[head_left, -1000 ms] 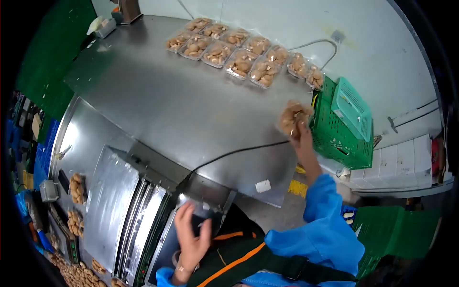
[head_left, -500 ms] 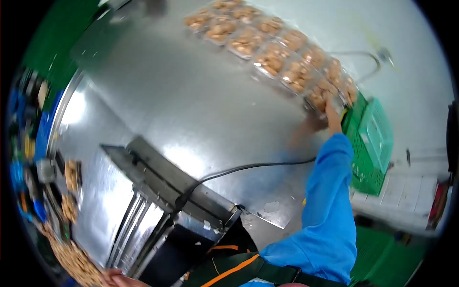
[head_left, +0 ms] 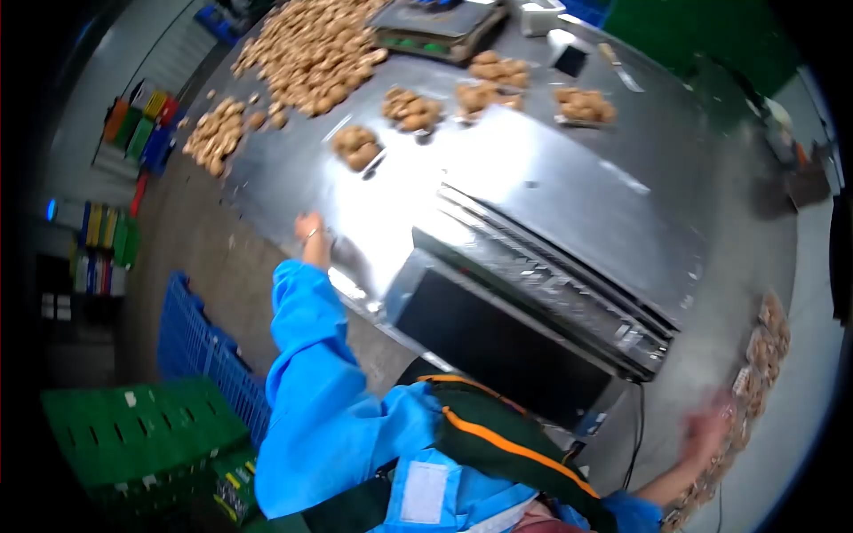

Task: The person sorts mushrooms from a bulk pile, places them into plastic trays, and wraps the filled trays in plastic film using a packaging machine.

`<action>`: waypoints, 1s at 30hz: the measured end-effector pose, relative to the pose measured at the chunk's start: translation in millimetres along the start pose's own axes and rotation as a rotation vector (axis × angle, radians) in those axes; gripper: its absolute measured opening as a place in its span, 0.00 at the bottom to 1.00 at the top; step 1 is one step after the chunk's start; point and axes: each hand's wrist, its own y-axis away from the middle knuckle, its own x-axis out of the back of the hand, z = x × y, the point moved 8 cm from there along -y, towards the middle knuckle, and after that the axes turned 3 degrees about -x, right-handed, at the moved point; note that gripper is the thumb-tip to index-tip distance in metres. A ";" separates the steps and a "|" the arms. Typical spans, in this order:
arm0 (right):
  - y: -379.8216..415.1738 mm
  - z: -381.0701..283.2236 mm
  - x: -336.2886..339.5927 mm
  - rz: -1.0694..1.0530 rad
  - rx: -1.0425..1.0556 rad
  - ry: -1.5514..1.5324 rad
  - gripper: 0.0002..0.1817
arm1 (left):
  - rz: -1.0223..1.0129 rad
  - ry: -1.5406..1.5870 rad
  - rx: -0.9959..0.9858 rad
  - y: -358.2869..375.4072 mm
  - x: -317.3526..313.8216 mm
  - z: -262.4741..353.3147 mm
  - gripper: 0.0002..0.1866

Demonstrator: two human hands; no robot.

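My left hand [head_left: 311, 233] is over the near left edge of the steel table [head_left: 524, 169], with nothing visible in it; its small, blurred fingers do not show clearly. The nearest tray of brown mushroom-like pieces [head_left: 355, 147] lies beyond it. More filled trays [head_left: 411, 108] stand farther back. At the lower right, my right hand [head_left: 706, 431] is smeared by motion beside a row of clear-wrapped packs [head_left: 762, 351]. Whether it holds a pack cannot be made out. Between my hands sits a metal machine with a dark flat panel [head_left: 502, 346].
Loose brown pieces [head_left: 311, 53] are heaped at the back left beside a scale [head_left: 435, 31]. A knife [head_left: 622, 69] lies at the back. Green crates [head_left: 147, 431] and a blue crate [head_left: 200, 342] stand at the lower left. A black cable hangs right of the machine.
The view has swung left, bringing the heap, scale and open trays into sight. The wrapped packs now appear at the right edge. My right hand no longer visibly touches the end pack.
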 end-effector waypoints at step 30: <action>222.9 -272.0 -354.6 -0.921 1.083 0.610 0.18 | -0.926 0.689 0.024 -13.5 -45.3 160.5 0.19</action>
